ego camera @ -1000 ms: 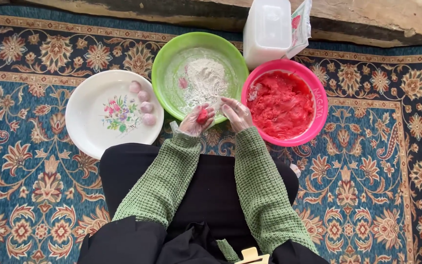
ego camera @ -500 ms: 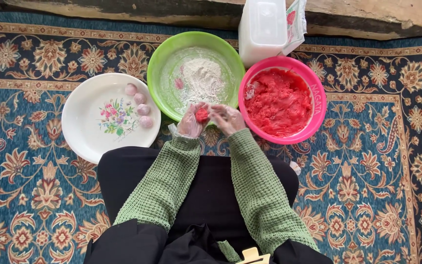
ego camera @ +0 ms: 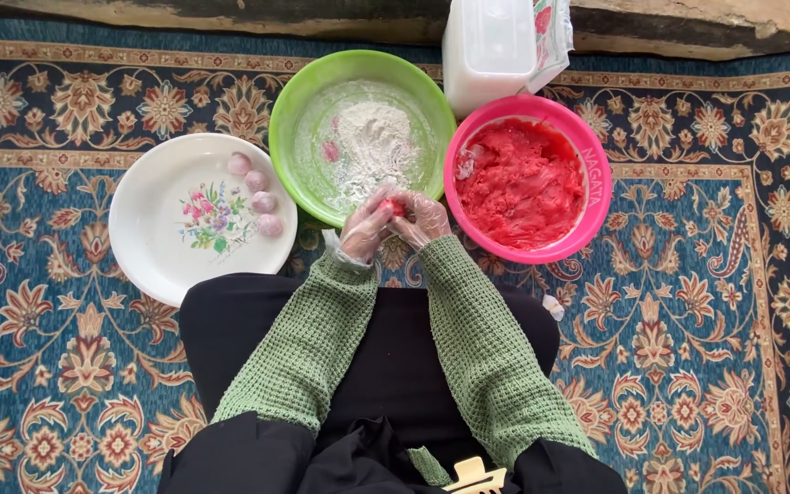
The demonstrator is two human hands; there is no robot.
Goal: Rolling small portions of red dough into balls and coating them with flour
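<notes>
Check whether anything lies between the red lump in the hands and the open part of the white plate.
Nothing visible does. The red lump sits between the left hand and right hand; only the green bowl's rim lies near the way to the white plate.

We've got thin, crinkly clear plastic gloves on the left hand (ego camera: pixel 365 230) and right hand (ego camera: pixel 421 218), over chunky green knit sleeves (ego camera: pixel 308 338). The green bowl (ego camera: pixel 299 110) and pink bowl (ego camera: pixel 587 215) look like smooth glossy plastic, the flour (ego camera: pixel 372 142) powdery and matt, the red paste (ego camera: pixel 518 183) wet and lumpy. The white plate (ego camera: pixel 153 247) is shiny (plastic or ceramic, can't tell). The carpet (ego camera: pixel 715 366) lower right is woven and matt.
</notes>
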